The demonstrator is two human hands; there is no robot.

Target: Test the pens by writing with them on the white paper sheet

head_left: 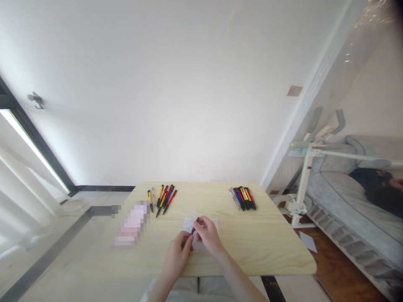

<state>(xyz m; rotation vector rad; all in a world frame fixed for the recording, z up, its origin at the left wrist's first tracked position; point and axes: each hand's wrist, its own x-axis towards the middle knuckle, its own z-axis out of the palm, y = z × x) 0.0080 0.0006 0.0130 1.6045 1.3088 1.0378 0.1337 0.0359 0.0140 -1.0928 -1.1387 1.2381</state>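
Near the front of the table, both of my hands are closed on one red-and-black pen [193, 230]. My left hand [179, 249] grips its red part, while the fingers of my right hand [206, 234] pinch its black end. Beneath them lies a small sheet of paper [214, 222] with faint marks, partly covered by my hands. Farther off to the left is a loose group of pens [164, 200] in yellow, red, blue and black. A tighter row of similar pens [244, 198] lies at the back right.
The pale wooden table [252, 247] stands against a white wall. A blurred-out pink item [131, 224] lies at its left side. To the right are a white exercise machine [304, 180], a grey sofa [333, 167] with a person on it, and a paper sheet [307, 242] on the floor.
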